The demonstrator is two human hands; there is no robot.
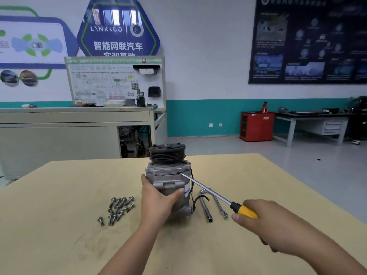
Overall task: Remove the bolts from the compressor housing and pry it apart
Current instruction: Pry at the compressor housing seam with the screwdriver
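Both hands full: your left hand [156, 201] clasps the grey metal compressor housing [166, 175], right hand [262, 221] grips a yellow-handled screwdriver [218, 196] slanting up-left to its seam.

One wide-angle view is taken from the person's head and is directed forward and down across the table [59, 195]. The left hand [156, 201] and right hand [268, 221] are seen close below, and the far wall [208, 56] is taken in beyond.

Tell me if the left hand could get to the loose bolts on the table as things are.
Probably yes. The bolts lie just left of the left hand, with bare table between. It grips the compressor, so it must let go first.
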